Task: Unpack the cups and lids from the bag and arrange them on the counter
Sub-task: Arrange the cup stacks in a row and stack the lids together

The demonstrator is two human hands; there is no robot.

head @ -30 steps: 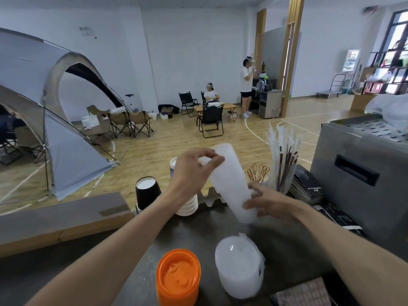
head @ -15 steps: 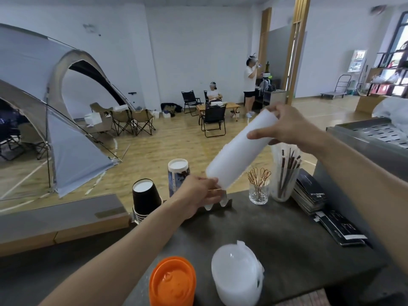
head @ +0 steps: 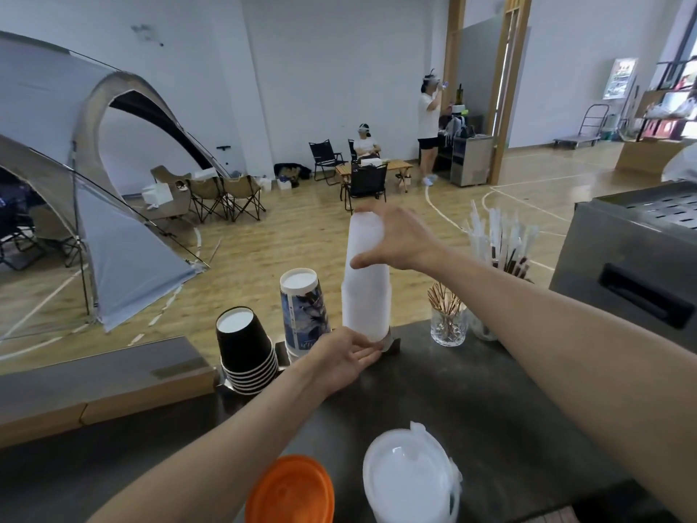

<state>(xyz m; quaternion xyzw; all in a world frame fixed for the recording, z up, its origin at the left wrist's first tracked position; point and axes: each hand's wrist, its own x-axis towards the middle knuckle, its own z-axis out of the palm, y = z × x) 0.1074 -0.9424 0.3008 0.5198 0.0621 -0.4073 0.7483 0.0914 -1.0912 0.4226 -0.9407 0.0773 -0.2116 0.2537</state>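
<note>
A tall stack of translucent white plastic cups (head: 365,296) stands upright, bottoms up, at the counter's far edge. My right hand (head: 396,237) is shut around its top. My left hand (head: 339,358) lies flat on the dark counter (head: 471,402), fingers stretched out and touching the stack's base. To the left stand a stack of printed paper cups (head: 303,309) and a stack of black paper cups (head: 245,347), both upside down. Near me sit a pile of orange lids (head: 290,490) and a plastic-wrapped pile of white lids (head: 409,481).
A glass of wooden stirrers (head: 447,322) and a holder of wrapped straws (head: 499,237) stand right of the cup stack. A steel machine (head: 637,266) fills the right side. A wooden ledge (head: 102,383) runs along the left. Beyond are a tent, chairs and two people.
The white cup stack went from tilted in the air to upright on the counter's far edge. My right hand stayed on its top end; my left hand let go of the bottom and flattened.
</note>
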